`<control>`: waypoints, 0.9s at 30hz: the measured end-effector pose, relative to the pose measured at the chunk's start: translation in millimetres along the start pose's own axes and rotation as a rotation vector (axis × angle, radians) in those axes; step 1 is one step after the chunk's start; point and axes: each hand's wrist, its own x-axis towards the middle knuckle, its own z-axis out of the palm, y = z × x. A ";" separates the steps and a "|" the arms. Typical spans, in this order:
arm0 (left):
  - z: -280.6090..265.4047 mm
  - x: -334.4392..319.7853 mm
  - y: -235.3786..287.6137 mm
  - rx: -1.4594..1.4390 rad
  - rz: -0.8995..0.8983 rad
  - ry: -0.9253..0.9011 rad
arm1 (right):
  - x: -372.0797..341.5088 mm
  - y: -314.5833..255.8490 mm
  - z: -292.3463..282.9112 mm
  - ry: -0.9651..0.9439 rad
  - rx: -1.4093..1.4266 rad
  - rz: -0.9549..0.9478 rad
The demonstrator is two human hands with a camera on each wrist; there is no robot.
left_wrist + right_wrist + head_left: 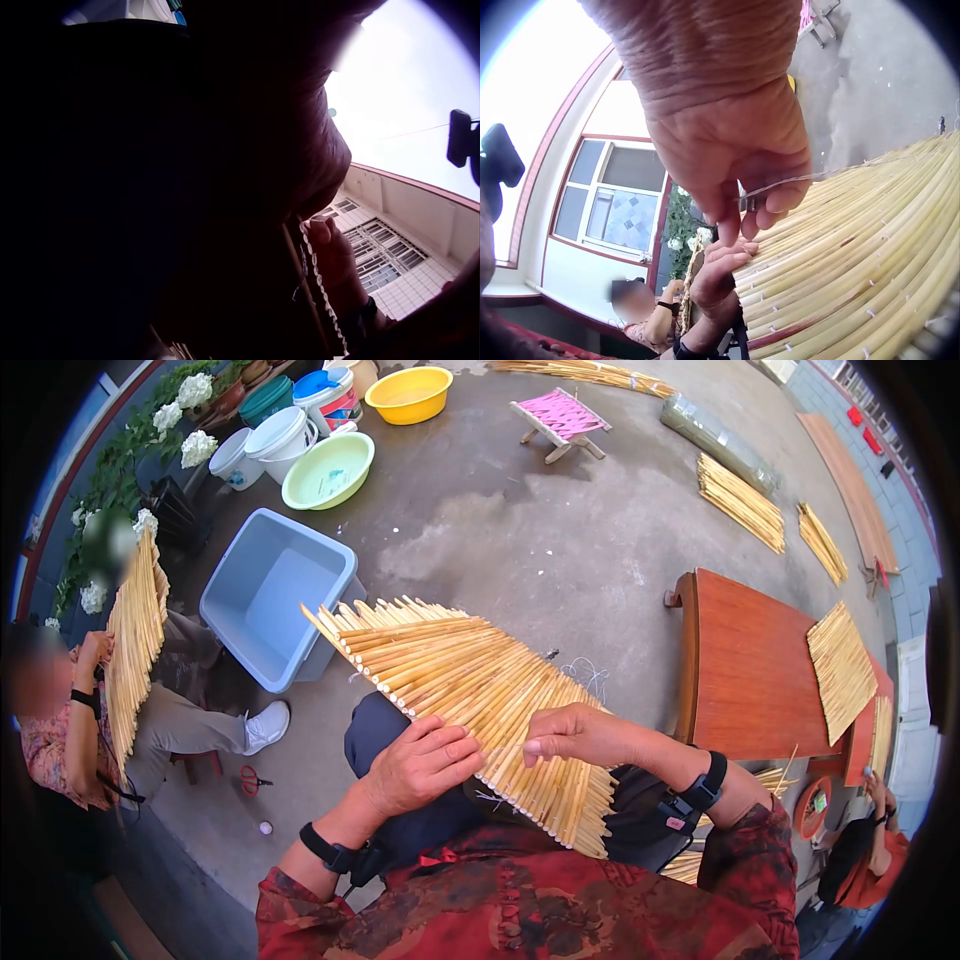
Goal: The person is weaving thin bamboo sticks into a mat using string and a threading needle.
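Observation:
A mat of pale stalks (450, 680), bound side by side with thread, lies slanted across the person's lap. In the head view the left hand (425, 760) rests on the mat's near edge, its fingers laid over the cut stalk ends. Above the mat, to its right, the right hand (575, 735) has its fingers curled in. The right wrist view shows that hand pinching a thin thread (802, 178), which runs back over the stalks. Small white stitches dot the mat there. The left wrist view is mostly dark, with stalk ends (321, 281) in a row.
A blue tub (280, 590) stands ahead on the left, near basins and buckets. Another person (75, 710) at left holds a similar mat (138, 650). Scissors (252, 780) lie on the floor. A wooden table (745, 670) is at right, a pink stool (560, 415) farther off.

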 end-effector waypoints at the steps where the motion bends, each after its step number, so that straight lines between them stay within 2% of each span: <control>1: -1.0 0.0 -0.5 -0.006 0.006 0.004 | 5.7 3.2 3.8 0.123 0.145 -0.172; 2: -1.9 0.1 -1.0 0.004 -0.003 0.002 | 13.1 5.7 8.2 0.242 0.291 -0.347; 3: -1.9 1.5 -2.1 -0.002 0.015 -0.018 | 20.6 7.6 12.7 0.229 0.288 -0.355; 5: -1.4 1.7 -1.5 -0.011 0.025 -0.040 | 31.2 6.4 23.6 0.187 0.905 -0.388; 6: -0.4 1.8 -0.8 0.000 0.012 -0.038 | 33.3 3.5 27.0 0.167 0.955 -0.422; 7: 0.9 2.0 0.2 0.009 0.000 -0.036 | 31.9 -1.2 27.2 0.168 0.961 -0.417; 9: 1.9 1.4 -0.7 -0.005 0.002 -0.052 | 28.4 -8.7 27.9 0.047 0.950 -0.292; 10: 1.5 1.2 -1.8 -0.010 0.005 -0.060 | 27.2 -13.4 32.0 0.131 0.904 -0.236; 11: 0.8 1.3 -3.1 -0.011 -0.004 -0.063 | 26.7 -15.9 32.0 0.124 0.908 -0.232; 13: -0.1 1.7 -3.9 -0.039 0.021 -0.066 | 24.9 -18.7 32.6 0.276 0.661 -0.165; 16: -1.9 4.5 -6.6 -0.087 0.028 -0.092 | 25.6 -27.0 30.5 0.324 0.678 -0.126; 22: 7.2 6.9 -6.1 -0.139 -0.007 -0.037 | 20.7 -35.0 26.9 0.384 0.683 -0.093; 24: 7.2 -2.6 -2.6 -0.191 -0.049 -0.050 | 22.5 -36.0 23.2 0.342 0.668 -0.131; 26: 7.2 3.0 -9.0 -0.218 -0.006 -0.055 | 21.6 -31.2 16.8 0.346 0.595 -0.184; 27: 8.3 3.3 -8.0 -0.195 0.000 -0.047 | 23.5 -27.9 15.3 0.368 0.703 -0.173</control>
